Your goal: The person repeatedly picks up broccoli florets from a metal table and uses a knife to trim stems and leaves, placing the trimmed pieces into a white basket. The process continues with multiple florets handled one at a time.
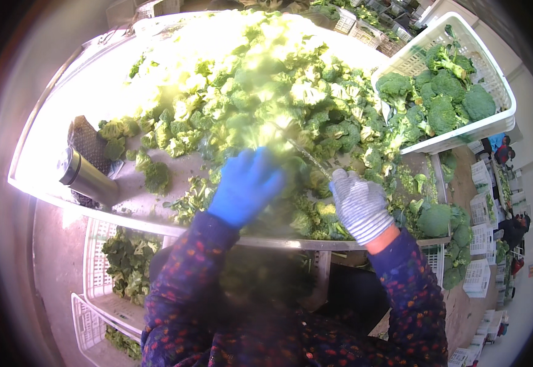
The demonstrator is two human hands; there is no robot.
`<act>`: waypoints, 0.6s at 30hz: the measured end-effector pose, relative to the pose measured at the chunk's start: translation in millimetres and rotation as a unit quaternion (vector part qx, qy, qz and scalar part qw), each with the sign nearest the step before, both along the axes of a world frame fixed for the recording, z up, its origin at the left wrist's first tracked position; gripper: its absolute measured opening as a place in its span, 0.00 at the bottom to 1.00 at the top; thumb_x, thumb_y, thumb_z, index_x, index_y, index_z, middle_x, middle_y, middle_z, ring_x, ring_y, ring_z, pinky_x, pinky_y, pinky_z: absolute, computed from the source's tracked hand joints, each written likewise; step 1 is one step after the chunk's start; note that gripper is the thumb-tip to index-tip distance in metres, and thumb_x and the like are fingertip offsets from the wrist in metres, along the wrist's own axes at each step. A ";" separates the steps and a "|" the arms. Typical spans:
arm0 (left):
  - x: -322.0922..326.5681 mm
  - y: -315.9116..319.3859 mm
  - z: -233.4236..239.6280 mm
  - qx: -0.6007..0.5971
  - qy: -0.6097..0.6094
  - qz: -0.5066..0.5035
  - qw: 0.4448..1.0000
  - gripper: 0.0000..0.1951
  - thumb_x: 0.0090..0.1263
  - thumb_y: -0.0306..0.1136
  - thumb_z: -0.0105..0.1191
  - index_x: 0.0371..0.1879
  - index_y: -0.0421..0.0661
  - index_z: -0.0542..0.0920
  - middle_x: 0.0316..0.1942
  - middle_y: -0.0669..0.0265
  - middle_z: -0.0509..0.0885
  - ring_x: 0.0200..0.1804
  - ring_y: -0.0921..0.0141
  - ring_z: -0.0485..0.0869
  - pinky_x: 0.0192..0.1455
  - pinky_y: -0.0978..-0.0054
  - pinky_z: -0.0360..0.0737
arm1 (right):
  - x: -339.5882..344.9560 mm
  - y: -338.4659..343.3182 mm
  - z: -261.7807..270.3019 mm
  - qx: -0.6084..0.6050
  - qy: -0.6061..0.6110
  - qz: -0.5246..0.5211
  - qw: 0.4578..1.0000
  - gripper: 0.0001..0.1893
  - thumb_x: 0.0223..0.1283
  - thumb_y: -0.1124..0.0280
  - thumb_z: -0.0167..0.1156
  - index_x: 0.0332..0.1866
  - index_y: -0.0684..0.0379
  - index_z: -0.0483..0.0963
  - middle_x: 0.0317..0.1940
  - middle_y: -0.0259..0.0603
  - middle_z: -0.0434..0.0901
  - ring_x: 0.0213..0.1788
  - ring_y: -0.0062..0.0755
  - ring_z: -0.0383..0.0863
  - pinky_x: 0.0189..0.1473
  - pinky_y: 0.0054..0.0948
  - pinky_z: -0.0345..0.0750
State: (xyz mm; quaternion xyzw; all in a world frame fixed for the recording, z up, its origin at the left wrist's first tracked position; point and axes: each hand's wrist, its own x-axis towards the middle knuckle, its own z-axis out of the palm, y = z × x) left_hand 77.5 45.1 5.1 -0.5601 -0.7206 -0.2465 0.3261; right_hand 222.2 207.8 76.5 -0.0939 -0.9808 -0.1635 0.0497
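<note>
My right hand, in a grey-and-white striped glove, grips a knife whose narrow blade slants up and to the left over the broccoli. My left hand wears a blue glove and is blurred, back of the hand up, just left of the blade. Its fingertips reach the near edge of a large pile of cut broccoli florets; whether they hold a piece is hidden by blur and glare. Small trimmings and florets lie on the metal table around both hands.
A white plastic crate of broccoli heads tilts at the table's right. A steel flask leans at the left beside a dark patterned cloth. Below the table edge stand crates with florets. Distant people are at the right.
</note>
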 end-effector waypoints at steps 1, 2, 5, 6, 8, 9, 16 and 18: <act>0.3 0.6 -1.0 0.002 0.002 0.004 1.000 0.13 0.46 0.29 0.58 0.34 0.53 0.77 0.43 0.58 0.74 0.41 0.58 0.76 0.34 0.65 0.76 | 0.0 3.0 -2.1 0.004 0.032 0.023 0.999 0.07 0.61 0.65 0.54 0.35 0.58 0.69 0.22 0.45 0.76 0.21 0.45 0.79 0.22 0.41 0.75; 0.7 1.3 -1.8 0.008 0.004 0.008 1.000 0.13 0.47 0.29 0.58 0.34 0.53 0.76 0.43 0.58 0.74 0.41 0.58 0.76 0.34 0.64 0.76 | 1.0 6.4 -4.0 0.000 0.029 0.024 0.999 0.08 0.61 0.65 0.54 0.35 0.58 0.69 0.22 0.45 0.76 0.21 0.45 0.79 0.22 0.40 0.75; -1.7 2.2 -1.8 0.025 -0.015 0.005 1.000 0.12 0.48 0.27 0.58 0.34 0.51 0.76 0.42 0.58 0.74 0.40 0.58 0.76 0.35 0.64 0.76 | 10.1 14.7 -4.7 -0.027 0.057 0.021 0.998 0.08 0.62 0.66 0.54 0.37 0.59 0.70 0.23 0.47 0.77 0.21 0.47 0.79 0.22 0.39 0.75; -3.9 1.0 -1.2 0.030 -0.021 0.007 0.999 0.12 0.49 0.27 0.58 0.34 0.51 0.76 0.42 0.58 0.74 0.40 0.58 0.76 0.35 0.64 0.76 | 12.5 18.0 -2.9 -0.043 0.072 0.009 0.996 0.08 0.62 0.66 0.54 0.37 0.60 0.70 0.23 0.47 0.77 0.22 0.47 0.79 0.23 0.39 0.75; -7.1 -1.5 -0.3 0.044 -0.069 0.007 0.997 0.14 0.47 0.25 0.61 0.34 0.48 0.76 0.40 0.57 0.73 0.39 0.59 0.76 0.36 0.66 0.75 | 11.6 24.7 -0.1 -0.162 0.175 0.023 0.971 0.08 0.63 0.68 0.55 0.40 0.62 0.71 0.22 0.46 0.76 0.20 0.43 0.77 0.23 0.34 0.74; -8.2 -2.4 0.1 0.069 -0.099 0.005 0.993 0.15 0.46 0.24 0.62 0.35 0.47 0.76 0.40 0.57 0.73 0.39 0.59 0.76 0.37 0.66 0.75 | 9.4 28.0 1.0 -0.222 0.174 -0.004 0.959 0.08 0.63 0.68 0.55 0.42 0.62 0.71 0.21 0.44 0.76 0.19 0.39 0.76 0.22 0.32 0.74; -16.4 -2.3 5.5 0.371 -0.639 -0.107 0.665 0.18 0.51 0.20 0.64 0.39 0.43 0.73 0.38 0.67 0.74 0.41 0.73 0.75 0.41 0.77 0.78 | 0.7 16.9 -12.5 -0.579 0.278 -0.088 0.762 0.15 0.64 0.71 0.54 0.54 0.64 0.70 0.25 0.33 0.75 0.21 0.17 0.70 0.24 0.22 0.69; -18.2 -5.8 7.7 0.405 -0.700 -0.128 0.574 0.15 0.57 0.22 0.60 0.42 0.43 0.73 0.38 0.65 0.77 0.40 0.71 0.78 0.40 0.75 0.80 | 1.4 6.6 -15.3 -0.518 0.292 0.000 0.804 0.15 0.64 0.72 0.53 0.54 0.64 0.70 0.27 0.36 0.77 0.22 0.19 0.72 0.25 0.23 0.71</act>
